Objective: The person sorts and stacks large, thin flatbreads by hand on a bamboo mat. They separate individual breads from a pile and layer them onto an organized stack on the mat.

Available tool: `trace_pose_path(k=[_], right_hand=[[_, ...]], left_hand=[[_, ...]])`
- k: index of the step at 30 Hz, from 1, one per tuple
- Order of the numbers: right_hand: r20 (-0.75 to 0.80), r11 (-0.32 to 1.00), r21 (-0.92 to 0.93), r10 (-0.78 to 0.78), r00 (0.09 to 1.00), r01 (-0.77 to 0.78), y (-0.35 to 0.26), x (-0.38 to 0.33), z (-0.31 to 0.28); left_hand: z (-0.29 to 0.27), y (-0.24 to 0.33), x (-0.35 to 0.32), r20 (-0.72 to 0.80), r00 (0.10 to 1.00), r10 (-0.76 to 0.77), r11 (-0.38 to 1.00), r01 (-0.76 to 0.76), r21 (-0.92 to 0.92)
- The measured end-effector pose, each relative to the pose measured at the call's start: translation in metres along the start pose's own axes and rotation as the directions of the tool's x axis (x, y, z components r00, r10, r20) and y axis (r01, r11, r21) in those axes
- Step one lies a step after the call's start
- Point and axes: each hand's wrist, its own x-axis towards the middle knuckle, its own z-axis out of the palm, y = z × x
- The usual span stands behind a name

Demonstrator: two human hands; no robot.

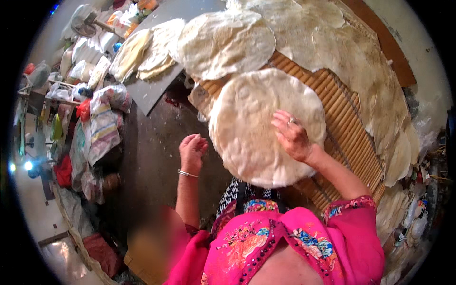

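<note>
Pressing flat on a large, round, pale cream sheet of thin flatbread, right hand spread open, fingers splayed across the upper right of the disc, not gripping. Left hand raised just off the disc's left edge, fingers loosely curled, empty, silver bangle at the wrist. Disc lying on a slatted brown bamboo mat, its near edge overhanging toward the pink embroidered garment below. Looks very light and thin, surface blistered and wrinkled; probably dry enough to crack or tear if bent sharply or lifted by one point. Best taken at opposite rims with both palms under, or slid flat, never pinched in the middle. More of the same pale rounds overlapped farther up the mat and along its right side, another stack of yellowish ones on a grey board to the left. Bundles of cloth and plastic bags heaped beyond the dark floor.
</note>
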Motion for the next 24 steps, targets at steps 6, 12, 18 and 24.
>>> trace_pose_path(k=[6, 12, 18, 24], right_hand=[[0.061, 0.996, -0.013, 0.093, 0.994, -0.092, -0.031, -0.107, -0.012], [0.035, 0.997, 0.030, 0.066, 0.997, -0.067, -0.047, -0.131, -0.010], [0.011, 0.990, 0.134, 0.032, 0.999, -0.033, -0.067, -0.099, 0.015], [0.027, 0.985, 0.168, 0.028, 0.999, -0.032, -0.087, -0.057, 0.041]], left_hand=[[0.029, -0.063, -0.057, 0.139, 0.986, -0.097, 0.992, 0.107, -0.071], [0.003, -0.079, -0.062, 0.287, 0.926, -0.247, 0.925, 0.313, -0.214], [0.008, -0.069, -0.071, 0.424, 0.891, -0.162, 0.904, 0.306, -0.298], [0.040, -0.053, -0.094, 0.557, 0.831, 0.014, 0.836, 0.295, -0.462]])
